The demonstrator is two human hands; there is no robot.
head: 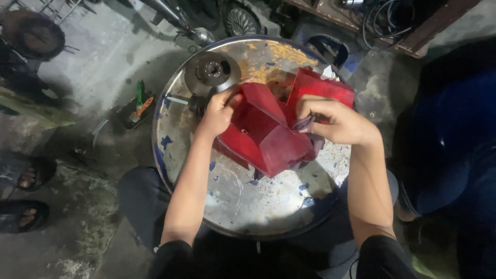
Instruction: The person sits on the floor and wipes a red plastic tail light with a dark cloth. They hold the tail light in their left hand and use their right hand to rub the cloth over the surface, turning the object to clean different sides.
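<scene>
Head view: my left hand (217, 114) grips the red plastic cover (268, 132) at its left edge, fingers curled on it. Right hand (336, 121) pinches a purple rag (306, 124) against it, above the drum top (232, 201). Mid-wipe, I judge; next needs turning the cover.

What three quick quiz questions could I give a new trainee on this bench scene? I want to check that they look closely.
1. True or false: the left hand grips the edge of the red plastic cover.
2. What does the right hand press against the cover?
A. a dark cloth
B. a hammer
C. a paintbrush
3. What does the cover rest on, and which metal part lies beyond the left hand?

Key
1. True.
2. A.
3. A worn round drum top; a metal disc with a hub.
</scene>
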